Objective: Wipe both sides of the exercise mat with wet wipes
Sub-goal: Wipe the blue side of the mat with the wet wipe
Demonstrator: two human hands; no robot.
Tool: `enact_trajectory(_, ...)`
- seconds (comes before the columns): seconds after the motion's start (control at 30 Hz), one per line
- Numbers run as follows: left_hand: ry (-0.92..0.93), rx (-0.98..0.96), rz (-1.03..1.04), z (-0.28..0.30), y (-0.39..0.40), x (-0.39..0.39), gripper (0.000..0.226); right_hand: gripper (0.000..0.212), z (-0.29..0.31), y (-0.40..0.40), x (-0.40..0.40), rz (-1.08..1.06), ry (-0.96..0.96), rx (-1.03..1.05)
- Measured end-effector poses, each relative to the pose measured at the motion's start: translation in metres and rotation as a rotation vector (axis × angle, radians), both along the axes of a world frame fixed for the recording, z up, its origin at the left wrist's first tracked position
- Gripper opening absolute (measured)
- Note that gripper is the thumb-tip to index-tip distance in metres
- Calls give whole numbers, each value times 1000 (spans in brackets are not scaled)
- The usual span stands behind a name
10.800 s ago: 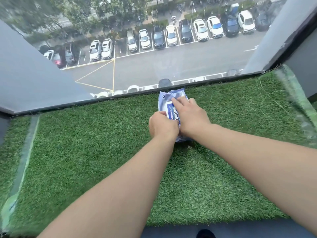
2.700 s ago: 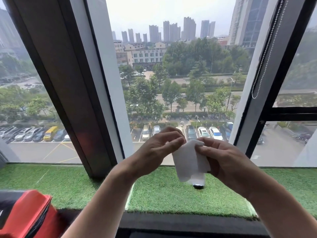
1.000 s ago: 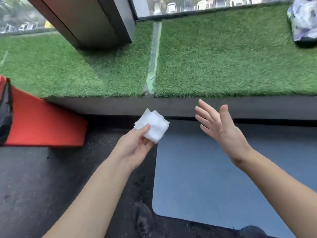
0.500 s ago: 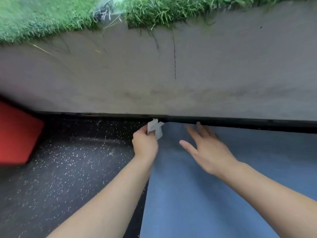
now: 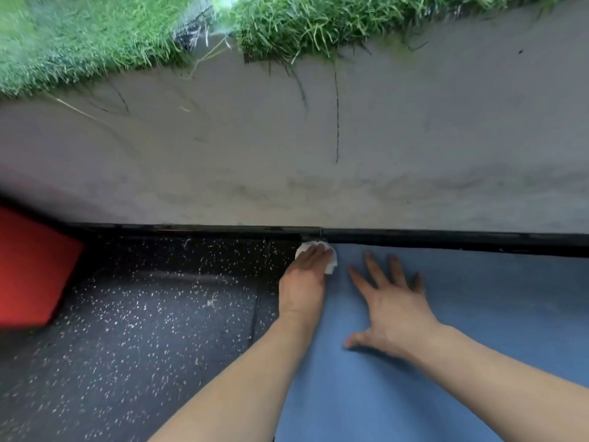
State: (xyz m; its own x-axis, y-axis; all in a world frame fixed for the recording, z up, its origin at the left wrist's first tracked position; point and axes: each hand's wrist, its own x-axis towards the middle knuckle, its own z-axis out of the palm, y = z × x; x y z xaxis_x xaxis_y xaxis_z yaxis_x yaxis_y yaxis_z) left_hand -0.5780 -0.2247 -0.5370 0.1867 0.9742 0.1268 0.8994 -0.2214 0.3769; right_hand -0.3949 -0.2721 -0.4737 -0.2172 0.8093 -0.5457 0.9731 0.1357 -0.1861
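Blue exercise mat (image 5: 462, 393) fills the lower right of the frame; the left hand (image 5: 302, 282) has just come down, pressing the white wet wipe (image 5: 330, 263) flat onto its top-left corner, while the right hand (image 5: 392, 311) now lies spread on the mat, so wiping can begin.

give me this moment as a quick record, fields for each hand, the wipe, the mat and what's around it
left hand: presses the wet wipe flat onto the mat's far left corner
right hand: flat on the mat, fingers spread, holding nothing
wet wipe: white, folded, mostly under the left fingers
exercise mat: blue, lying flat on the floor, far edge against the wall base
floor: black, white-speckled
surroundings: grey wall, artificial grass on top, red object at left
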Motion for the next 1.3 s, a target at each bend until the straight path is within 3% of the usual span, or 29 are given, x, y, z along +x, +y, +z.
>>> enact_trajectory(0.1, 39, 18, -177, 9, -32, -13, 36, 146, -9, 1, -6, 3, -64, -25)
enact_trajectory(0.2, 8, -35, -386, 10, -98, -49, 44, 148, -6, 6, -9, 2, -81, -54)
enact_trajectory(0.27, -181, -279, -209, 21, -125, -62, 34, 149, -4, 6, -9, -7, -79, -59)
enact_trajectory(0.33, -364, -391, 54, 44, -115, -57, 25, 148, -2, 5, -9, -17, -75, -75)
enact_trajectory(0.43, -613, -256, 604, 74, -52, -46, 27, 144, 1, -10, -13, -39, -49, -48)
enact_trajectory(0.47, -646, -187, 691, 82, -34, -44, 27, 145, 2, -21, -16, -51, -34, -52)
enact_trajectory(0.53, -479, -54, 609, 80, -21, -34, 28, 154, 5, -50, -22, -68, -43, -99)
enact_trajectory(0.67, -14, -222, -128, 26, -63, -9, 45, 160, -4, -95, -22, -25, -118, -91)
enact_trajectory(0.77, 54, -193, -307, 4, -104, -32, 47, 159, -8, -100, -19, -21, -107, -68)
enact_trajectory(0.9, 70, -101, -540, 16, -199, -73, 47, 158, -4, -99, -19, -30, -84, -75)
enact_trajectory(1.0, 23, -243, -439, 20, -221, -87, 48, 147, 4, -117, -19, -42, -38, -60)
enact_trajectory(1.1, -146, -355, 18, 46, -188, -75, 41, 144, 13, -162, -25, -56, -20, -104)
enact_trajectory(1.2, -282, -272, 375, 76, -156, -65, 46, 154, 17, -204, -36, -85, -58, -172)
enact_trajectory(1.27, -198, -242, 309, 81, -155, -54, 52, 157, 15, -220, -41, -70, -72, -193)
enact_trajectory(1.3, -107, -271, 176, 75, -162, -49, 52, 157, 13, -225, -43, -61, -81, -190)
